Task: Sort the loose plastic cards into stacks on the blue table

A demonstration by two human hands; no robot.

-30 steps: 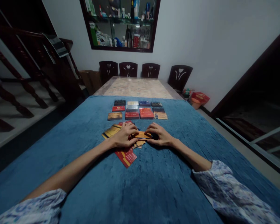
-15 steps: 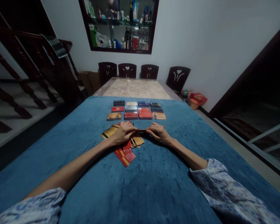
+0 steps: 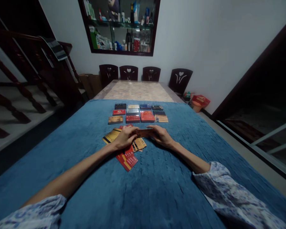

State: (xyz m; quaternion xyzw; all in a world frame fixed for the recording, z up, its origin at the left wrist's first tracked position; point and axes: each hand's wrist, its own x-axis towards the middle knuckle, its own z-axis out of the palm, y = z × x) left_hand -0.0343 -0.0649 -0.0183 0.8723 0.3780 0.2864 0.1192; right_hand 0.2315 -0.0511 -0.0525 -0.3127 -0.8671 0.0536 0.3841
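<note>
Between my two hands a small stack of cards (image 3: 145, 133) is held up on its long edge, tilted toward me. My left hand (image 3: 126, 137) is closed on its left end. On the right end, the fingers of my right hand (image 3: 161, 136) are closed, the thumb behind or below the cards. Beneath my left hand lies a loose spread: a gold card (image 3: 111, 135), a yellow-orange card with black stripes (image 3: 140, 144) and a red card with white print (image 3: 127, 161). My left hand hides part of this spread.
Beyond my hands, neat card piles stand in rows, among them a gold pile (image 3: 115, 120), a red pile (image 3: 147, 116) and a black pile (image 3: 120, 106). A blue cloth (image 3: 143, 197) covers the near table. Dark chairs (image 3: 128, 73) stand at the far end.
The held cards have tipped up, so their broad face now shows instead of a thin edge. My right hand has turned slightly with them. The loose cards lie as before.
</note>
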